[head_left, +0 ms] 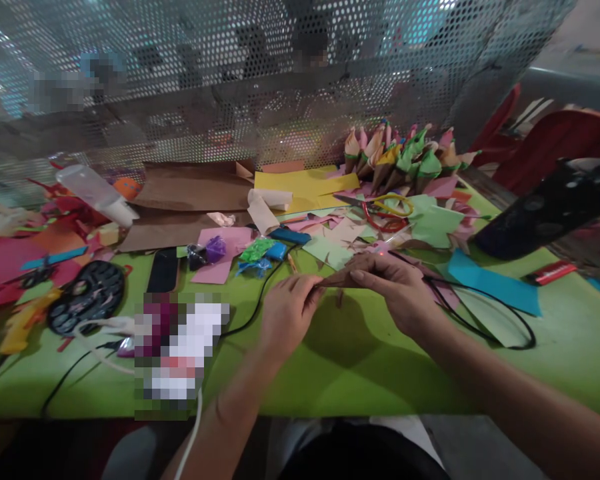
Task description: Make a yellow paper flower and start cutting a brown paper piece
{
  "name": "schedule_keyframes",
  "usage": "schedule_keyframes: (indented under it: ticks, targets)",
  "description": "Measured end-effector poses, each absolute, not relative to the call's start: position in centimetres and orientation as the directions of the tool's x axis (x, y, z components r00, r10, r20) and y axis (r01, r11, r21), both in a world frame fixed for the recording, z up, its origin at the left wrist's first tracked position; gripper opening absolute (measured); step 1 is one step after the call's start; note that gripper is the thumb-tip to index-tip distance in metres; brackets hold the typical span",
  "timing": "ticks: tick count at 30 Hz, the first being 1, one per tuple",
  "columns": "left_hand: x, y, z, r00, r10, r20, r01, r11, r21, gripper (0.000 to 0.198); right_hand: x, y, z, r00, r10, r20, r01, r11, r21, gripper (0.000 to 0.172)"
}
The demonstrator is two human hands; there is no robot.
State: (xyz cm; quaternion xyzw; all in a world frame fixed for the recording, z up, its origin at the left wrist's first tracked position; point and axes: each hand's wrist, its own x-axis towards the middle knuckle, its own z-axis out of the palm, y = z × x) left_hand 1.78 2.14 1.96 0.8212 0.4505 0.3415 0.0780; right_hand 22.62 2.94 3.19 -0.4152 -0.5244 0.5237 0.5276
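Note:
My left hand [286,313] and my right hand [400,290] meet above the green table. Between them is a narrow piece of brown paper [341,277], pinched at its left end by the left hand. The right hand's thumb lies along the other end, with its fingers behind. Whether the paper is rolled or folded is hard to make out. A small brown scrap [339,299] shows just below. Beyond the hands lie pale green paper [330,250] and small plastic-wrapped bundles [257,253].
Paper cones [415,157] with coloured tops stand at the back right. Scissors [387,207], brown sheets [195,190] and yellow paper [305,187] lie before a perforated metal screen. A dark bottle [540,213] leans at right; a yellow glue gun [27,323], phone [163,270] and cables lie left.

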Motion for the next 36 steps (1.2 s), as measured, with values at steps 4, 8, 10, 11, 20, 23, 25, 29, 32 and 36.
schedule_keyframes:
  ticks: [4, 8, 10, 11, 20, 23, 25, 29, 32, 36]
  targets:
    - [1.8, 2.0, 2.2, 0.349, 0.814, 0.464, 0.686, -0.559, 0.466, 0.026, 22.7, 3.0, 3.1, -0.118, 0.989, 0.093, -0.13, 0.078, -0.988, 0.03]
    - [1.8, 2.0, 2.7, 0.326, 0.875, 0.357, 0.638, -0.483, 0.6, 0.026, 22.9, 3.0, 2.9, -0.092, 0.989, 0.113, -0.073, 0.106, -0.992, 0.033]
    - [1.9, 2.0, 3.0, 0.327, 0.903, 0.277, 0.59, -0.424, 0.687, 0.027, 22.9, 2.9, 3.0, -0.101, 0.985, 0.141, -0.024, 0.139, -0.99, 0.033]
    - [1.9, 2.0, 3.1, 0.332, 0.914, 0.234, 0.565, -0.391, 0.726, 0.029, 22.8, 2.8, 3.1, -0.116, 0.981, 0.152, 0.001, 0.154, -0.988, 0.032]
    - [2.5, 2.1, 3.0, 0.359, 0.933, 0.038, 0.5, -0.227, 0.836, 0.036, 22.8, 2.5, 3.5, -0.176, 0.968, 0.177, 0.128, 0.201, -0.971, 0.034]
    - [2.5, 2.1, 2.9, 0.354, 0.933, 0.059, 0.506, -0.244, 0.827, 0.035, 22.9, 2.6, 3.4, -0.165, 0.969, 0.185, 0.144, 0.209, -0.967, 0.032]
    - [2.5, 2.1, 2.9, 0.347, 0.935, 0.078, 0.508, -0.258, 0.822, 0.036, 22.9, 2.6, 3.3, -0.15, 0.969, 0.197, 0.144, 0.219, -0.965, 0.031]
    - [2.4, 2.2, 3.0, 0.356, 0.932, 0.073, 0.5, -0.255, 0.828, 0.038, 22.8, 2.6, 3.0, -0.122, 0.968, 0.221, 0.095, 0.233, -0.968, 0.028]
    - [2.2, 2.2, 2.9, 0.364, 0.93, 0.046, 0.481, -0.23, 0.846, 0.035, 22.9, 2.6, 2.8, -0.098, 0.971, 0.216, 0.109, 0.226, -0.968, 0.027]
    - [1.9, 2.3, 2.8, 0.343, 0.939, 0.039, 0.454, -0.202, 0.868, 0.033, 23.2, 2.8, 2.7, -0.053, 0.972, 0.231, 0.18, 0.237, -0.955, 0.03]
